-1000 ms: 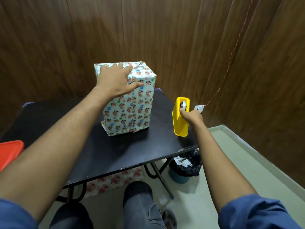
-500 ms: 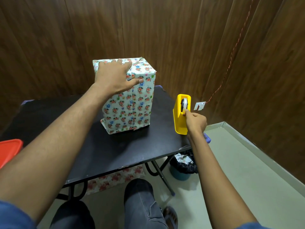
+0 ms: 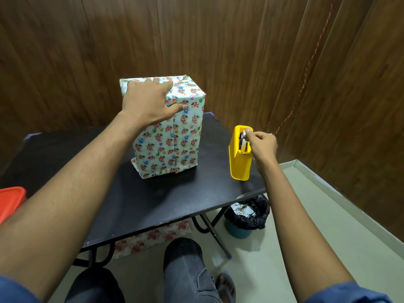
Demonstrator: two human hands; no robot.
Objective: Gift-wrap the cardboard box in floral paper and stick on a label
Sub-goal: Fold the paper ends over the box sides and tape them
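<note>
The box wrapped in floral paper (image 3: 170, 141) stands upright on the black table (image 3: 135, 197). My left hand (image 3: 148, 101) lies over its top near edge, fingers spread on top and thumb pressing the front seam. To the right stands a yellow tape dispenser (image 3: 239, 162) near the table's right edge. My right hand (image 3: 261, 146) is at the dispenser's top, fingers curled and pinching the end of the tape at the roll.
A red container (image 3: 9, 202) sits at the table's left edge. Under the table's right side is a bin with a black liner (image 3: 247, 217) holding paper scraps. Floral paper (image 3: 153, 237) lies on the floor beneath. Wood-panelled walls close in behind and to the right.
My right hand has moved from the dispenser's side up to its top and now pinches the tape end. My left hand stays on the box.
</note>
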